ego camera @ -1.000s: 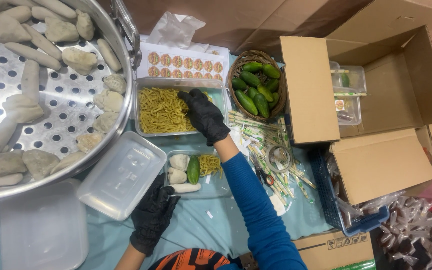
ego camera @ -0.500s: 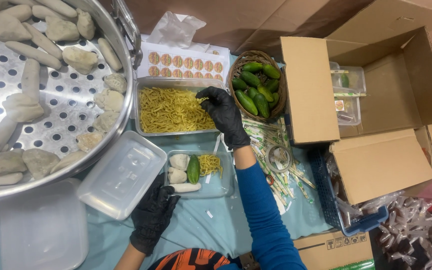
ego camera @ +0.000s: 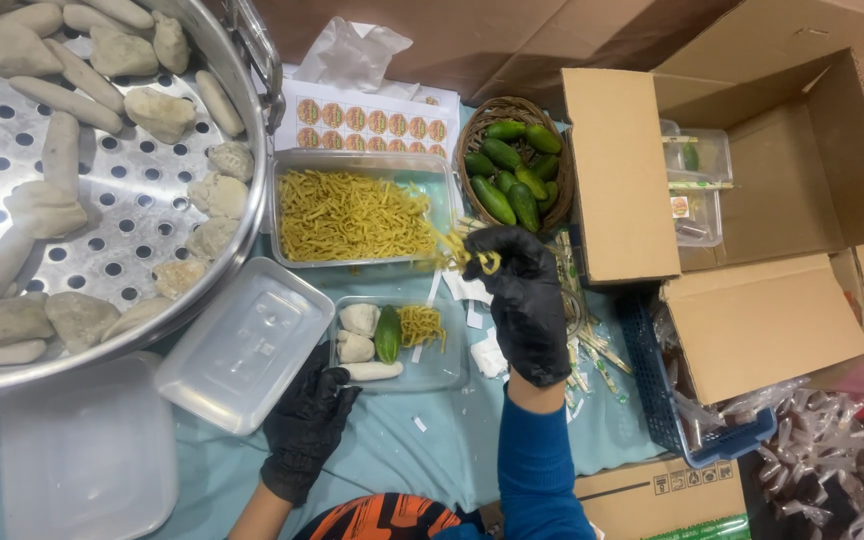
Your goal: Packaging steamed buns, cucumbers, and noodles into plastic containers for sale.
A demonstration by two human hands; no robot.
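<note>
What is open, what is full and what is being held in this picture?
Right hand: shut on a pinch of yellow strips.
Left hand: fingers open, touching the small tray.
Small tray: uncovered, partly filled.
Strip container: open, nearly full.
Clear lid: off, lying beside the small tray.
Wicker basket: full of green fruits.
Steamer tray: uncovered, dough pieces around its edge.
Cardboard box: flaps open.

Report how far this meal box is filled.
Done: the clear box holds three pale dough pieces, a green cucumber and some yellow noodles. In hand: the right hand pinches more noodle strands beside the noodle tray; the left hand steadies the box. Left: the lid is off.
</note>
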